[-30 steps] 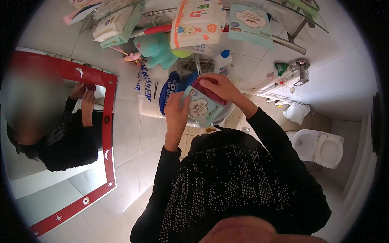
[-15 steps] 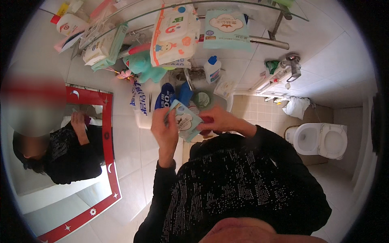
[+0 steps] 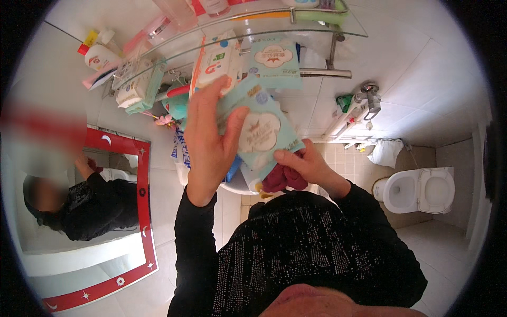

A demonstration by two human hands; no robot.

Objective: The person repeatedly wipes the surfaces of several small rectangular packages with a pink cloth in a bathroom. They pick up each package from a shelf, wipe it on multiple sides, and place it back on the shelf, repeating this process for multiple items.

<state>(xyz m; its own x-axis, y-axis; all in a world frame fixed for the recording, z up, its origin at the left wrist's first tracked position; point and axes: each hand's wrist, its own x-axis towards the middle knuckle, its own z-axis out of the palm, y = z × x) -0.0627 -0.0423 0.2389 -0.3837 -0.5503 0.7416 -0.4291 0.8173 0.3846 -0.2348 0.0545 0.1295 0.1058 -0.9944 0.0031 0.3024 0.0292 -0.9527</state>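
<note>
A flat pale blue-green packet (image 3: pixel 261 132) with a white cloud-shaped label is held up in front of the shelf. My left hand (image 3: pixel 208 140) grips its left side, thumb across the front and fingers reaching up along the edge. At the lower right corner, my right hand (image 3: pixel 314 166) pinches the packet under its thumb. That same hand also holds a bunched dark red cloth (image 3: pixel 285 178), which hangs below the packet. Behind the packet, much of the washbasin area is hidden.
Above runs a glass shelf (image 3: pixel 338 27); near it are another blue-green packet (image 3: pixel 273 62), an orange-and-white wipes pack (image 3: pixel 216 61) and a smaller wipes pack (image 3: pixel 138 90). A red-framed mirror (image 3: pixel 142 185) stands left. To the right are a tap (image 3: pixel 371 98) and a toilet (image 3: pixel 404 190).
Both hands have raised the packet up toward the shelf and nearer to me, so it looks larger. The red cloth in my right hand now shows more fully. The view has shifted slightly.
</note>
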